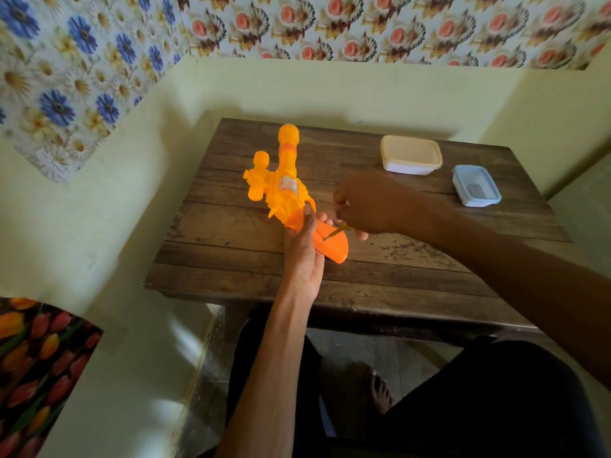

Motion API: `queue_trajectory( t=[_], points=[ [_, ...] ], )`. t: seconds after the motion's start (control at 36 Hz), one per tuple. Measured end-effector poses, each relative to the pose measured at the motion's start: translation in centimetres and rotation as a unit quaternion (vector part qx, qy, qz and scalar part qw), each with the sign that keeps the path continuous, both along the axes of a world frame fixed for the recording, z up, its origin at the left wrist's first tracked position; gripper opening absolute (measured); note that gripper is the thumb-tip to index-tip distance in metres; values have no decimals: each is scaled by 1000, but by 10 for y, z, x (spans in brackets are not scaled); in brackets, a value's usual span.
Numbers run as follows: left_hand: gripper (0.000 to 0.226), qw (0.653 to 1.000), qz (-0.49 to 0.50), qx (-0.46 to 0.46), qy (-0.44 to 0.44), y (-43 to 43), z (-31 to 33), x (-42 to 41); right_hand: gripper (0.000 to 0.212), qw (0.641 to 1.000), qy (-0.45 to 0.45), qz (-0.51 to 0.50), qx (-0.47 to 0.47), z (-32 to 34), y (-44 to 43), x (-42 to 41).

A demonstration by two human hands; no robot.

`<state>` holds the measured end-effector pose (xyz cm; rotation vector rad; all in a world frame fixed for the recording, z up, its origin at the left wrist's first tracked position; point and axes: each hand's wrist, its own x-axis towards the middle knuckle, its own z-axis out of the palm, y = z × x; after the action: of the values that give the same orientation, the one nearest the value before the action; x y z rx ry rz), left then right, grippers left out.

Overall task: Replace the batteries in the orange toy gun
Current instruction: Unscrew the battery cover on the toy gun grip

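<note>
Left hand grips toy gun; right hand half-hides likely screwdriver; tubs beyond.

One wide-angle camera, worn on the head, is looking forward and steeply down from above the seated person's lap. It is framing the table at close range in mid-frame, with the gun just left of centre. The left arm is crossing the bottom edge, the right arm the right edge. Walls are curving along top and sides.
</note>
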<state>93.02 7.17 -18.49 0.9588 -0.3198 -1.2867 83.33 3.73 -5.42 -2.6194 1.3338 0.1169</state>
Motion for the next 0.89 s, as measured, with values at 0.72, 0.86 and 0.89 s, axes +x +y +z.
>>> queue_trajectory(
  t=[0.72, 0.86, 0.89],
  points=[
    [46, 999, -24, -20, -6, -4, -11, 5, 35, 999, -16, 0, 31, 1, 2, -2],
    [49, 999, -27, -14, -22, -3, -12, 6, 23, 993, -6, -55, 101, -2, -2, 4],
    [50, 999, -26, -16, -21, -2, -11, 6, 19, 995, -5, -48, 91, -2, -2, 3]
  ],
)
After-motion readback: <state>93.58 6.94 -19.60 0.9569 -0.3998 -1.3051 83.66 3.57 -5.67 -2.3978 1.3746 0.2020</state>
